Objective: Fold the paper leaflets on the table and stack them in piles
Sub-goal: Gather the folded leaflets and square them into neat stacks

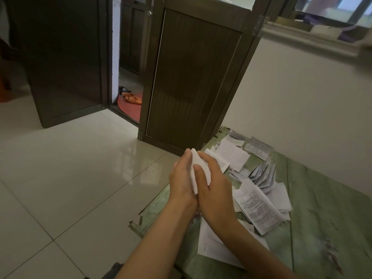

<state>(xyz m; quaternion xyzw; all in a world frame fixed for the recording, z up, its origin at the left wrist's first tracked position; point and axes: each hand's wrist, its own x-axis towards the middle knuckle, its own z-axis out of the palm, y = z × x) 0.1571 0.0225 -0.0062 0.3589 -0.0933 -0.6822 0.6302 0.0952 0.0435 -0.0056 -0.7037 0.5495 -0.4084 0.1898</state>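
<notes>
Above the desk [322, 208] edge, the leaflet [195, 164] stood between the palms, left hand [181, 180] flat against it, right hand [214, 190] pinching it, and squeezing firmly along the crease, edges aligned, looked the best finish.

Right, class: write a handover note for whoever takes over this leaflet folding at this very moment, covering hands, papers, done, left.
Left hand: flat against the folded white paper leaflet.
Right hand: pinches it, thumb in front.
Worn green table: fanned folded leaflets mid-table, printed folded bundle at the far edge, flat printed sheets and white sheets nearer.
Done: some folded, none in tidy piles.
Left: set this one down, fold the flat sheets, stack everything.
</notes>
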